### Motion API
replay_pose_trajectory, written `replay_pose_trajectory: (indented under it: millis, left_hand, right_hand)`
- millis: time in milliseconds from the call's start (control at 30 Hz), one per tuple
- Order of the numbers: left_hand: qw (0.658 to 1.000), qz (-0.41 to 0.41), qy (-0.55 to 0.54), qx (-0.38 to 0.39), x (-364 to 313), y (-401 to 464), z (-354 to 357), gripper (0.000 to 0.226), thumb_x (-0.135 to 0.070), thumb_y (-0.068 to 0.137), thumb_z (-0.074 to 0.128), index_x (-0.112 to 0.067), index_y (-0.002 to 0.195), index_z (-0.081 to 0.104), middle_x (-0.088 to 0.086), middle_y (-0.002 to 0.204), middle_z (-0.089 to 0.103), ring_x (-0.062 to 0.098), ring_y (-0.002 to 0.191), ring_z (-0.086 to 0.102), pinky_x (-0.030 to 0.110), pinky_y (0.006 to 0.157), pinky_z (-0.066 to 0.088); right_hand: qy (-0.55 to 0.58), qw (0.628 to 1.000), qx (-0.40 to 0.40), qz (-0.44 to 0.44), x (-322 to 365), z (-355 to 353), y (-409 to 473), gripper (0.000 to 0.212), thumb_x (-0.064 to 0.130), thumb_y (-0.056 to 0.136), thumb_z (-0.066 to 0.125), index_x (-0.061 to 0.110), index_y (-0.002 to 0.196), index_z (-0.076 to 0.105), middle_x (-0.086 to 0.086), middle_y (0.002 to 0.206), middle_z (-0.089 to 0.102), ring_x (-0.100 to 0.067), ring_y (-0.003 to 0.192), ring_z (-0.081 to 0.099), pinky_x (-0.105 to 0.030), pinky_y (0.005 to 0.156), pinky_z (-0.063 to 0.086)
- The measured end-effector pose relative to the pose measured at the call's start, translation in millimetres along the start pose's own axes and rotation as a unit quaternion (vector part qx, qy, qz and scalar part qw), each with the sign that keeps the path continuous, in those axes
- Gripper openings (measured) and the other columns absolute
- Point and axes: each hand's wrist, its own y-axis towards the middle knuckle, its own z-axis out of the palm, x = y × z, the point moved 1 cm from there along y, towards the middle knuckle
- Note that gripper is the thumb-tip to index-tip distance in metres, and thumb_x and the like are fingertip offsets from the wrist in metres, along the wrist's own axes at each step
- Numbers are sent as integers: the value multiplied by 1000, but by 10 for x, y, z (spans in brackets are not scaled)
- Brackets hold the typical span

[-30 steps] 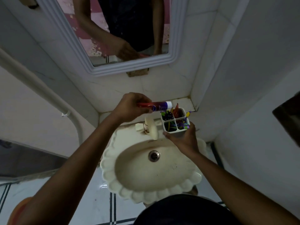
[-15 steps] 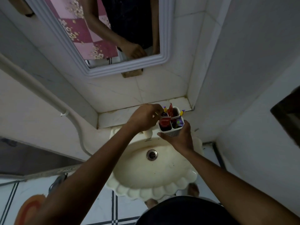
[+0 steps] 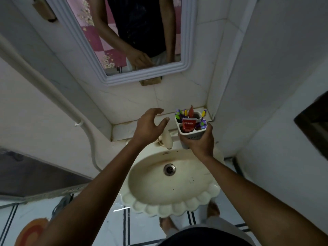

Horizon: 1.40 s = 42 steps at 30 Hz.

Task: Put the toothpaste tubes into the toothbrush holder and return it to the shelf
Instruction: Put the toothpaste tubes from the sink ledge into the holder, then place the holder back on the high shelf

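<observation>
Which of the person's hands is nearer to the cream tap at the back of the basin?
Left. The left hand hovers open just above and left of the cream tap; the right hand is off to its right, wrapped round the white plastic toothbrush holder.

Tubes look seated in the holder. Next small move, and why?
Probably carry the holder back and set it on the shelf. Two red tubes already stand in its compartments, the right hand grips its body over the sink, and the left hand is open and empty, so nothing seems left to load.
</observation>
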Motion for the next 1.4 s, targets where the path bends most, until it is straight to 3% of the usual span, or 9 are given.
replay_pose_trajectory:
  millis: [100,300,567,700,800,933,1067,1233,1400]
  left_hand:
    - [1000,18,4,-2,-45,-38,-96,52,-50,99,71,-16,139,67,1,140,69,19,129,64,42,110,51]
    - [999,25,8,-43,-324,-140,-316,55,-56,99,68,-17,138,67,0,138,70,18,128,65,46,110,52]
    - [988,56,33,-139,-1131,-234,-788,55,-58,101,66,-16,136,69,2,135,72,19,123,67,41,104,55]
    - [977,87,36,-192,-1683,-201,-1166,59,-62,102,61,-16,139,67,4,138,71,20,125,66,42,103,55]
    - [966,113,46,-228,-2158,-179,-1479,61,-63,102,58,-17,141,65,4,140,69,20,127,64,44,104,55]
    - [944,160,73,-280,-2683,-132,-1895,53,-56,104,62,-16,139,66,4,146,66,20,132,62,39,105,52]
    - [929,190,104,-301,-3149,-51,-2320,49,-51,106,61,-15,139,64,9,137,69,26,121,65,40,99,53]
    - [903,230,115,-345,-3583,99,-2788,52,-53,105,61,-17,143,62,7,145,66,24,132,62,52,109,51]
    - [876,263,97,-393,-3915,361,-3250,58,-62,103,57,-18,140,66,1,142,68,21,130,64,50,110,52]
  right_hand:
    - [0,999,-38,-36,239,-89,-26,118,50,57,110,20,154,51,5,141,70,-9,120,66,-26,95,55]
    - [32,991,-71,-111,792,-392,20,113,56,56,110,21,148,54,5,137,71,-11,118,70,-11,88,53]
    - [108,966,-69,-227,1756,-1153,31,110,68,54,103,19,140,56,3,132,72,-13,114,73,-26,87,63]
    - [130,952,-74,-268,2342,-1620,45,100,63,56,108,19,130,59,3,123,74,-14,107,75,-18,78,60]
    - [155,939,-84,-296,2832,-1989,-2,100,67,54,106,21,128,57,4,121,74,-15,106,75,-24,79,62]
    - [185,924,-93,-320,3484,-2412,-97,96,68,54,106,25,124,56,8,119,72,-6,103,73,-10,73,55]
    - [210,910,-97,-343,4085,-2733,-188,98,71,52,104,27,123,54,12,118,68,-5,103,71,-22,81,58]
    - [236,895,-107,-364,4766,-3014,-227,103,81,44,97,29,121,52,12,118,66,-7,104,70,-28,82,59]
    - [213,882,-131,-399,5435,-3166,-201,110,87,45,95,27,127,51,8,125,66,-16,111,71,-38,88,64]
